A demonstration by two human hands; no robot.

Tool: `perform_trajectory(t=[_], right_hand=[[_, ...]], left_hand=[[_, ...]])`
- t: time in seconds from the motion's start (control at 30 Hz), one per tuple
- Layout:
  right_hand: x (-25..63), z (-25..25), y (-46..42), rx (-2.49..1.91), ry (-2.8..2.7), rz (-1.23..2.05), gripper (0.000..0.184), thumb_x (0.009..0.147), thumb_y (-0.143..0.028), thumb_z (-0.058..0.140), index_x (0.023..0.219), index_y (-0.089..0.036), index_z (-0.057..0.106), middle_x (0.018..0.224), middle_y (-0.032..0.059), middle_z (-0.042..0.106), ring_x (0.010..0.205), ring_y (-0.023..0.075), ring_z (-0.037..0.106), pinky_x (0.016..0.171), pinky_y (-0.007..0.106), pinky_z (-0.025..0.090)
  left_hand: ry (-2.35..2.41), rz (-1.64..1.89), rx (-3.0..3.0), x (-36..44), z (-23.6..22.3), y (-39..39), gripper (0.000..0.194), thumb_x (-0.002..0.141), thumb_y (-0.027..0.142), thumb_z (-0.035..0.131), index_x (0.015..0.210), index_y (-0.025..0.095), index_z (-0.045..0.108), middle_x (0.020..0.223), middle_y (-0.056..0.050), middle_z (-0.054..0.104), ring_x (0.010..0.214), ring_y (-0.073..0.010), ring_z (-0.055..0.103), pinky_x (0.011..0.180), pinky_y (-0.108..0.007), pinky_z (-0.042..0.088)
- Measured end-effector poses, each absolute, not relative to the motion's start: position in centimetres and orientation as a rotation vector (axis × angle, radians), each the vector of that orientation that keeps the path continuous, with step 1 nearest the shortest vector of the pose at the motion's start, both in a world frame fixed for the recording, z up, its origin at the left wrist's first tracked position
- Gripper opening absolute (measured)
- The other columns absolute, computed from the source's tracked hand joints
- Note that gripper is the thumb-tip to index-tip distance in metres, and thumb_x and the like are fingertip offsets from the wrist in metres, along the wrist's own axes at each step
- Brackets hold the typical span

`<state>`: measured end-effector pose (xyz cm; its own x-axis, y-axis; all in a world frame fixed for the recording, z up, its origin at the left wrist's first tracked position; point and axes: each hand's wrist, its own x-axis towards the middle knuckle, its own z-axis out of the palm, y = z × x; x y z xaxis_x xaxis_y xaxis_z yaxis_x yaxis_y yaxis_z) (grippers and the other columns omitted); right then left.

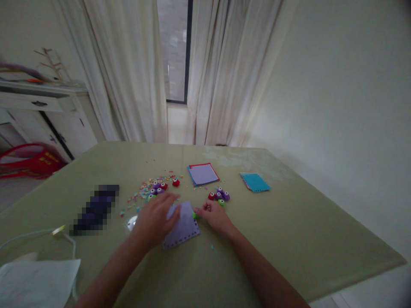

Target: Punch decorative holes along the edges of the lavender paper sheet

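My left hand lies flat with fingers spread on the left part of a lilac paper sheet on the green table. My right hand rests at the sheet's right edge, fingers curled around a small green punch that touches the paper. Behind the left hand sits a group of small purple and red punches among scattered paper bits. A second group of punches lies just behind the right hand.
A stack of coloured sheets lies at the table's middle back, a blue stack further right. A blurred dark object, a white cable and white paper are at the left. Curtains and a cabinet stand behind.
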<state>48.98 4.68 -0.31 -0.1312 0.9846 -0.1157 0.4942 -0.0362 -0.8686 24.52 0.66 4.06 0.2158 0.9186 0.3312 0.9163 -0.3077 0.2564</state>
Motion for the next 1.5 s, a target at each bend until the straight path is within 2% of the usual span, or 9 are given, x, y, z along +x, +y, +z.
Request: perform_trajectory(t=[0.13,0.43,0.63,0.87,0.93,1.0,1.17,1.37,1.5], right_hand=[[49.3,-0.6,4.5,-1.554,-1.666,1.086,0.031,0.083,-0.040,0.078,0.074,-0.020,0.057,0.065,-0.0056,0.051,0.062,0.0136,0.047,0.059,0.026,0.032],[49.0,-1.6,3.2,-1.501,-1.560,0.712,0.021,0.098,-0.034,0.054,0.113,-0.020,0.060,0.068,-0.0041,0.055,0.062,0.0188,0.055,0.061,0.028,0.040],[48.7,-0.7,3.0,-1.513,-1.750,0.482,0.026,0.096,-0.021,0.057,0.117,-0.018,0.071,0.106,0.0099,0.074,0.082,0.0222,0.066,0.078,0.034,0.051],[42.3,3.4,3.4,-1.073,-2.251,0.583,0.016,0.098,-0.024,0.072,0.114,-0.024,0.076,0.115,0.0047,0.076,0.108,0.0218,0.069,0.098,0.031,0.053],[39.6,3.9,4.6,-0.838,-2.483,0.549,0.021,0.101,-0.028,0.073,0.121,-0.023,0.074,0.128,0.0050,0.074,0.123,0.0222,0.065,0.109,0.032,0.048],[37.7,3.9,6.0,-0.746,-2.687,0.496,0.017,0.100,-0.026,0.075,0.116,-0.021,0.076,0.124,0.0049,0.076,0.117,0.0213,0.067,0.104,0.031,0.049],[39.3,3.0,7.5,-1.113,-2.637,0.310,0.009,0.102,-0.026,0.072,0.105,-0.019,0.077,0.106,0.0058,0.076,0.103,0.0251,0.067,0.091,0.032,0.051],[48.5,1.6,5.0,-1.484,-2.461,0.154,0.010,0.104,-0.020,0.065,0.101,-0.016,0.074,0.105,0.0160,0.072,0.108,0.0332,0.064,0.098,0.045,0.050],[51.8,1.5,3.4,-1.491,-2.387,0.316,0.015,0.103,-0.028,0.070,0.112,-0.017,0.073,0.110,0.0136,0.073,0.106,0.0297,0.066,0.096,0.040,0.052]], left_hand=[[1.492,0.543,2.573,28.4,0.7,0.7,0.045,0.093,0.042,0.069,0.135,0.025,0.071,0.142,-0.009,0.072,0.131,-0.0318,0.066,0.114,-0.048,0.052],[1.382,0.569,2.535,26.9,-2.3,0.2,0.059,0.101,0.048,0.061,0.154,0.021,0.058,0.161,-0.013,0.057,0.145,-0.0335,0.056,0.121,-0.055,0.044],[1.282,0.591,2.569,27.5,-1.9,-0.2,0.067,0.098,0.054,0.064,0.158,0.025,0.055,0.163,-0.012,0.055,0.147,-0.0358,0.053,0.122,-0.058,0.043],[1.184,0.533,2.592,28.2,-1.6,-1.4,0.054,0.090,0.048,0.071,0.141,0.029,0.071,0.141,-0.009,0.073,0.134,-0.0370,0.066,0.117,-0.050,0.052],[1.211,0.523,2.583,28.0,-2.0,-1.7,0.058,0.092,0.047,0.070,0.147,0.031,0.066,0.144,-0.009,0.072,0.136,-0.0375,0.065,0.116,-0.049,0.054],[1.208,0.507,2.571,27.7,-2.2,-1.8,0.063,0.092,0.046,0.070,0.152,0.027,0.062,0.147,-0.011,0.070,0.137,-0.0391,0.064,0.116,-0.052,0.054],[1.153,0.478,2.556,27.8,-1.4,-1.6,0.054,0.090,0.050,0.076,0.136,0.022,0.071,0.136,-0.014,0.075,0.128,-0.0391,0.069,0.114,-0.058,0.052],[1.103,0.527,2.569,27.6,-1.6,-1.0,0.074,0.095,0.055,0.070,0.161,0.029,0.050,0.165,-0.009,0.053,0.147,-0.0358,0.054,0.120,-0.057,0.046],[1.157,0.559,2.615,27.2,-2.5,-0.5,0.074,0.099,0.058,0.065,0.165,0.029,0.045,0.167,-0.008,0.050,0.149,-0.0341,0.053,0.124,-0.055,0.043]])
